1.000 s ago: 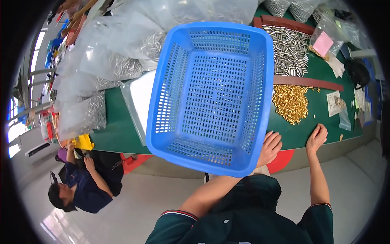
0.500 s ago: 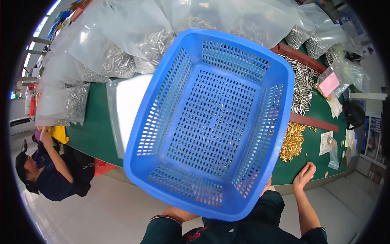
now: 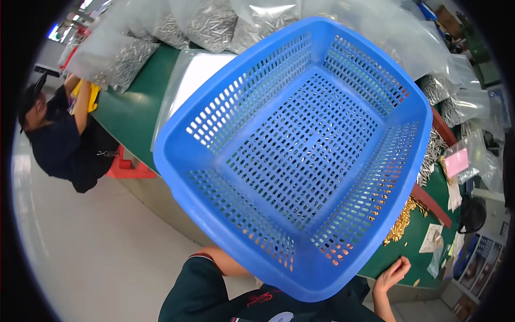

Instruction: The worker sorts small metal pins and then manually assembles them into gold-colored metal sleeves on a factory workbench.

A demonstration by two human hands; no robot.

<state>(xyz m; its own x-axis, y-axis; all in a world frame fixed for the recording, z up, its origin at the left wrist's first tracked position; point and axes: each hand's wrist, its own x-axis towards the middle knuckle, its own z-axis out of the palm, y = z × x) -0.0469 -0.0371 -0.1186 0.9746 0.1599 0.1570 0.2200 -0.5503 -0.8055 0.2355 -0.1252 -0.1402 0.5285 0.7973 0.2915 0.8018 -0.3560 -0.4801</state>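
A large blue plastic basket [image 3: 182,155] with slotted walls fills the middle of the view, empty, tilted and lifted off the green table [image 3: 129,115]. My left forearm [image 3: 228,262] runs up beneath its near corner; my left hand itself is hidden behind the basket, which it carries. My right hand [image 3: 391,272] rests on the table's near edge at the lower right, fingers spread, holding nothing. A heap of small brass pieces [image 3: 399,228] lies just beyond that hand.
Clear plastic bags of silver metal pieces [image 3: 209,21] crowd the table's far side. Loose silver pieces [image 3: 432,161], a pink card [image 3: 456,162] and papers lie at right. A white sheet [image 3: 198,75] lies under the basket. Another person [image 3: 59,134] works at left by a red stool [image 3: 126,167].
The basket has risen toward the camera, turned and tilted, now covering most of the table. My left hand has slipped out of sight beneath it. My right hand stays on the table edge.
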